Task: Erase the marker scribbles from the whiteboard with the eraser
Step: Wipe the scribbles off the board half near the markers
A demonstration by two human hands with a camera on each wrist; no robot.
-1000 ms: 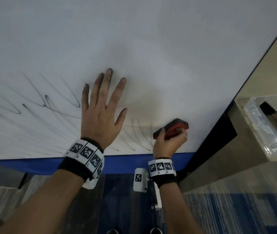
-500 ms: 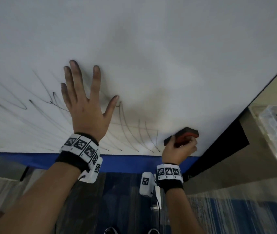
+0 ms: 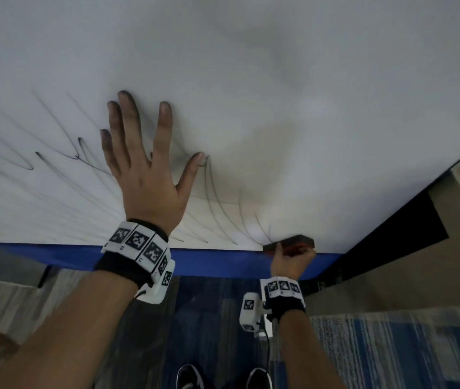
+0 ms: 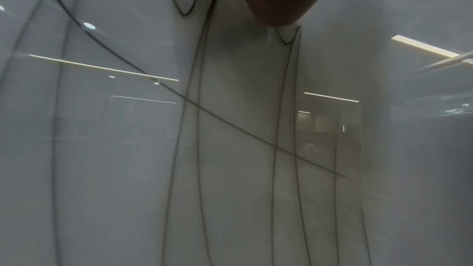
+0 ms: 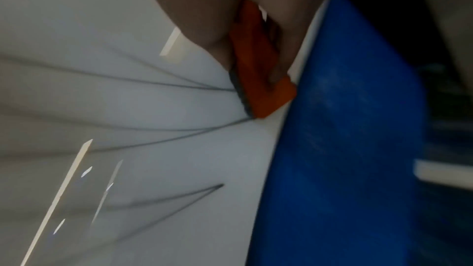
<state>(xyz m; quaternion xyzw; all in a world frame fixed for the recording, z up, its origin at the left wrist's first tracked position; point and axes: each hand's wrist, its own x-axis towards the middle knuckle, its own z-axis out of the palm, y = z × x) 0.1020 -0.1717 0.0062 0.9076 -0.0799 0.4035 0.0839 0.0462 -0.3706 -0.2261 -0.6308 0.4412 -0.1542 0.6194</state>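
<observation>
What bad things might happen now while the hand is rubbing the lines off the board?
The left hand lies flat on the scribbles, so it may smear ink; its fingertips already look dark. The right hand holds the eraser at the whiteboard's bottom edge, so it might slip off.

Left hand (image 3: 150, 175) flat, fingers spread — right hand (image 3: 290, 262) curled, gripping.

Blue-and-grey striped carpet (image 3: 391, 346) below; dark shoes (image 3: 189, 377) at bottom edge; ceiling-light reflections (image 4: 102, 69).
</observation>
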